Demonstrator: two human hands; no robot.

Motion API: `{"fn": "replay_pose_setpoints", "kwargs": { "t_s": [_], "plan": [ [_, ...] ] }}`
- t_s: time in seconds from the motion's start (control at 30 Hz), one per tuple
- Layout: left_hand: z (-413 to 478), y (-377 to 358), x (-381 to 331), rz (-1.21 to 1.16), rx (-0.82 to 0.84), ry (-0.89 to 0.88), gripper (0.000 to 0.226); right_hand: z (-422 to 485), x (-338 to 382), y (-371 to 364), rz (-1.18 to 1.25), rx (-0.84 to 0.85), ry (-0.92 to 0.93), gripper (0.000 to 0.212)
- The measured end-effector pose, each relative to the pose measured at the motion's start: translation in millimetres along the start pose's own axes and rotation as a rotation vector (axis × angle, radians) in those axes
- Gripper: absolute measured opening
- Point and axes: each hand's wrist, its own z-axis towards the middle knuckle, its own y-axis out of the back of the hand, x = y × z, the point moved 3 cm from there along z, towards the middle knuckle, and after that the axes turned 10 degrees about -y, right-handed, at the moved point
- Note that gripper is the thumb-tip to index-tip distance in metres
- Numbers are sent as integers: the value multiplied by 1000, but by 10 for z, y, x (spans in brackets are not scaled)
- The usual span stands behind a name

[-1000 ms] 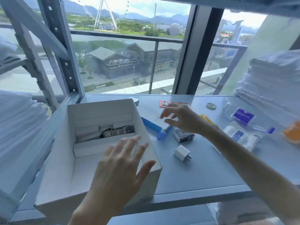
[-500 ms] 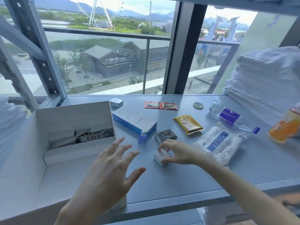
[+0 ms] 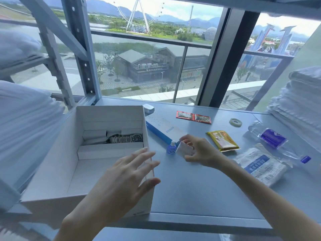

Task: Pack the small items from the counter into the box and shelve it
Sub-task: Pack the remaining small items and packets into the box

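Left hand hovers with fingers spread; right hand pinches closed, raised.

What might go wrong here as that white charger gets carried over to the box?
The right hand pinches the white charger only at the fingertips, so it could slip. It sits right beside the small blue bottle, which a careless move might topple. The left hand hovers over the box wall, perhaps blocking the drop.

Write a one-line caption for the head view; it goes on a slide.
Right hand lifts a white charger beside the open box; left hand hovers open at its rim.
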Motion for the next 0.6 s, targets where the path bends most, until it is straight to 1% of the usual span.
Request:
{"fn": "replay_pose_setpoints", "kwargs": {
  "t_s": [0.07, 0.13, 0.23, 0.33, 0.4, 0.5, 0.6],
  "plan": [
    [-169, 102, 133, 40, -59, 29, 71, 29, 212, 139, 36, -35, 65, 53],
    [-348, 211, 313, 96, -103, 94, 68, 54, 485, 253, 101, -41, 135, 52],
    [-594, 299, 574, 123, -98, 216, 78, 122, 965, 346, 165, -8, 241, 52],
    [-724, 274, 691, 100, -77, 276, 91, 250, 1453, 296, 114, 62, 369, 47],
    [-732, 247, 691, 108, -67, 267, 94, 367, 1738, 155, -4, 163, 443, 46],
    [-731, 247, 697, 106, -69, 271, 94, 578, 2024, -185, -321, 343, 540, 49],
    [-740, 233, 710, 107, -79, 261, 92, 762, 2027, -511, -650, 550, 490, 52]
  ]
}}
